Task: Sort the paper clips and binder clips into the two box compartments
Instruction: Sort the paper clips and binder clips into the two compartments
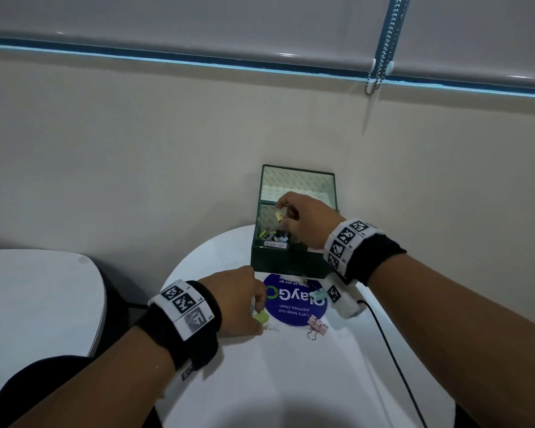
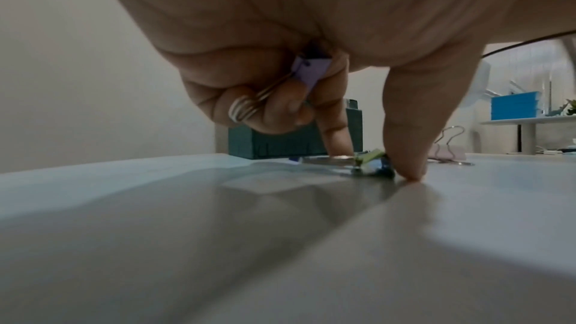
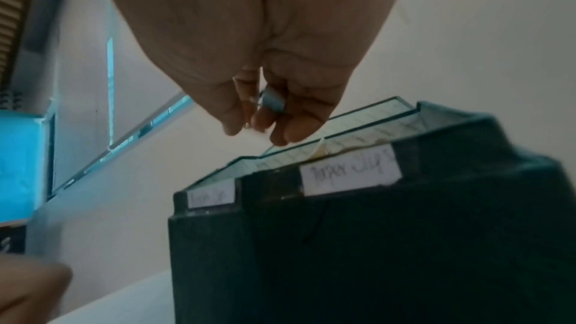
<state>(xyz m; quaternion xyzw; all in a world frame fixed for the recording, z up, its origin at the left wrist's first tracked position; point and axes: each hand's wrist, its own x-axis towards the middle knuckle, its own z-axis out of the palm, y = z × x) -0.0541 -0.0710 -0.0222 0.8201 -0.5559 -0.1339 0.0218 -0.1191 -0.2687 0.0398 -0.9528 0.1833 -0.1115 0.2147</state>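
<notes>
A dark green box (image 1: 286,261) with its lid up stands at the round table's far edge, and its left compartment holds several binder clips (image 1: 274,234). My right hand (image 1: 283,211) hovers over that compartment and pinches a yellow binder clip (image 1: 280,216). In the right wrist view the clip (image 3: 272,101) sits between the fingertips above the box (image 3: 343,255), near the "Paper Clips" label (image 3: 349,174). My left hand (image 1: 260,310) is down on the table. It holds a purple binder clip (image 2: 311,73) in its curled fingers, while thumb and index finger touch a green binder clip (image 2: 371,157).
A pink binder clip (image 1: 318,325) lies on the white table (image 1: 291,381), and a mint one (image 1: 318,294) lies on the blue round sticker (image 1: 291,307). A black cable (image 1: 393,359) runs along the right. Another white tabletop (image 1: 37,298) stands left. The wall is right behind the box.
</notes>
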